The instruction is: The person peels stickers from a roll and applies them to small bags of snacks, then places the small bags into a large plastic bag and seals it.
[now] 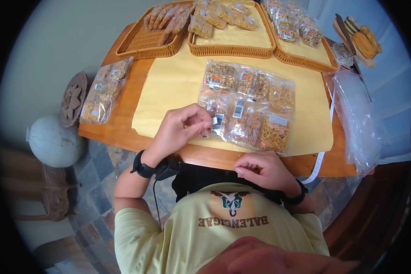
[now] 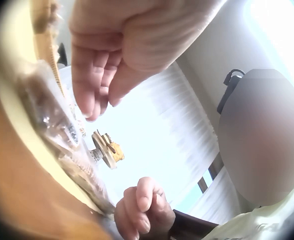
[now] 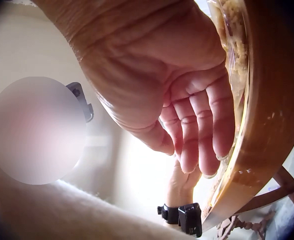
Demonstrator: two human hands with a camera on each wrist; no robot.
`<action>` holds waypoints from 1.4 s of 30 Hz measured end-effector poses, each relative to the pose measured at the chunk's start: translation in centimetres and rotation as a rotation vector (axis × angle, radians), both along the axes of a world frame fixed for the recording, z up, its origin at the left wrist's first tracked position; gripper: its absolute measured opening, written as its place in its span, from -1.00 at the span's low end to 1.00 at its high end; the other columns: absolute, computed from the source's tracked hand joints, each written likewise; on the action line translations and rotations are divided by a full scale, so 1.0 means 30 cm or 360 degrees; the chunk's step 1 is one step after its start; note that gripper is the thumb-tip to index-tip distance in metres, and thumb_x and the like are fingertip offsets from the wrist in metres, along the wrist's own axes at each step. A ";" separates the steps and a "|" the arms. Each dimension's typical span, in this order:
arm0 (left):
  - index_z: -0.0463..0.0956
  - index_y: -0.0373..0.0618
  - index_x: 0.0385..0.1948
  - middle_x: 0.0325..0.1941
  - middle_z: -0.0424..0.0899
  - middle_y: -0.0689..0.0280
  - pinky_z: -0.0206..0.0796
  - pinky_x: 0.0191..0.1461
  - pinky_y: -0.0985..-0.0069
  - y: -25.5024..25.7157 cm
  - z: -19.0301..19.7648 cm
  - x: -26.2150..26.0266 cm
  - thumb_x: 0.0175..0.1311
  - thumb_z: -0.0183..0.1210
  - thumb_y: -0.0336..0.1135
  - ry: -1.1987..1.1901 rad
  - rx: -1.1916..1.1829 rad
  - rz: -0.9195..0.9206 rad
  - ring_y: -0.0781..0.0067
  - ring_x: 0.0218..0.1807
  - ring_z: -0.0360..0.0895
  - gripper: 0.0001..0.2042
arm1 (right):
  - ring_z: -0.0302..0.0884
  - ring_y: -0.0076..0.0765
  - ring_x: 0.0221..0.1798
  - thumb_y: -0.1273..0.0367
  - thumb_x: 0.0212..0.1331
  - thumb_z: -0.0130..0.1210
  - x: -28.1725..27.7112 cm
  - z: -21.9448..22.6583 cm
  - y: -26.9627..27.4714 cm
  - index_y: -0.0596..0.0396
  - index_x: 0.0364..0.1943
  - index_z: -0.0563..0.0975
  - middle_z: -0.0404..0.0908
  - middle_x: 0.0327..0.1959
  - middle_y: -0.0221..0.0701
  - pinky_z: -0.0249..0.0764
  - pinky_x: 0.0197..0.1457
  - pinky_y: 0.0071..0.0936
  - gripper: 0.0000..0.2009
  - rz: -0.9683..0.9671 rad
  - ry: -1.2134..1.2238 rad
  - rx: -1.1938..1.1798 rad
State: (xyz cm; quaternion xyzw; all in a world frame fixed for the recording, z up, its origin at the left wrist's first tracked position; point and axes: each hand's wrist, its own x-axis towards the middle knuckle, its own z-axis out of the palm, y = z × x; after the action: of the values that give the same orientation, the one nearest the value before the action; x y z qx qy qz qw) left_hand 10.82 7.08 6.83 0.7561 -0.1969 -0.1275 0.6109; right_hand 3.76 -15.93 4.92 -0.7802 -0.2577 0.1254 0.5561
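Several clear packs of nuts and snacks [image 1: 246, 107] lie together on yellow paper [image 1: 169, 86], some with white barcode labels. My left hand [image 1: 180, 128] hovers at their left side, its thumb and fingers bent loosely towards each other; a small white piece shows by the fingertips, and I cannot tell if it is touched. In the left wrist view the left hand [image 2: 132, 45] shows nothing gripped. My right hand [image 1: 265, 170] rests loosely curled at the table's front edge, below the packs. The right wrist view shows the right hand [image 3: 162, 85] with relaxed fingers and nothing held.
Three wicker baskets [image 1: 233, 49] of packaged snacks stand along the back. Another group of packs [image 1: 106, 91] lies at the table's left edge. Clear plastic bags [image 1: 358, 118] and a white tape [image 1: 318, 164] are at the right. A round pale vase [image 1: 55, 141] stands left of the table.
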 end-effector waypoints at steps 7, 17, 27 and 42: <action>0.41 -0.29 -0.36 -0.51 0.56 0.30 0.36 -0.33 0.68 -0.041 0.077 0.091 0.05 0.10 -0.55 -0.0103 0.0434 -0.0236 0.62 -0.46 0.50 -0.88 | 0.48 -0.56 -0.61 0.41 0.03 0.08 -0.009 0.011 -0.001 0.10 -0.39 0.52 0.55 -0.59 -0.41 0.39 -0.53 -0.66 -0.91 -0.0023 -0.0021 -0.0056; 0.46 -0.22 -0.47 -0.54 0.54 0.19 0.33 -0.37 0.48 -0.024 0.070 0.110 -0.07 0.13 -0.56 -0.0771 0.0634 -0.0143 0.22 -0.47 0.51 -0.89 | 0.47 -0.47 -0.60 0.42 0.00 0.09 -0.013 -0.007 -0.021 0.08 -0.41 0.53 0.53 -0.58 -0.40 0.36 -0.54 -0.60 -0.93 -0.0181 -0.0171 -0.0091; 0.50 -0.21 -0.43 -0.40 0.51 0.25 0.35 -0.25 0.45 -0.039 0.037 0.091 -0.22 0.18 -0.51 -0.1457 0.0952 -0.0379 0.25 -0.33 0.48 -0.79 | 0.43 -0.45 -0.64 0.44 0.00 0.09 -0.006 0.003 0.003 0.07 -0.43 0.52 0.48 -0.64 -0.40 0.33 -0.57 -0.58 -0.95 -0.0239 -0.0298 -0.0122; 0.45 -0.19 -0.44 -0.50 0.44 0.21 0.30 -0.33 0.39 -0.024 0.026 0.117 -0.16 0.18 -0.48 -0.1207 0.0645 -0.0332 0.20 -0.39 0.43 -0.82 | 0.48 -0.54 -0.61 0.51 0.00 0.08 -0.012 -0.010 0.005 0.15 -0.42 0.51 0.51 -0.60 -0.39 0.34 -0.55 -0.66 -0.95 -0.0233 -0.0304 -0.0196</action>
State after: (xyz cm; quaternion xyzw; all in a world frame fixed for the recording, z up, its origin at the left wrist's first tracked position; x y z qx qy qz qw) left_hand 14.32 6.35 7.63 0.8300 -0.4534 0.0619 0.3188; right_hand 3.38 -15.79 4.64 -0.8379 -0.2435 0.0253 0.4878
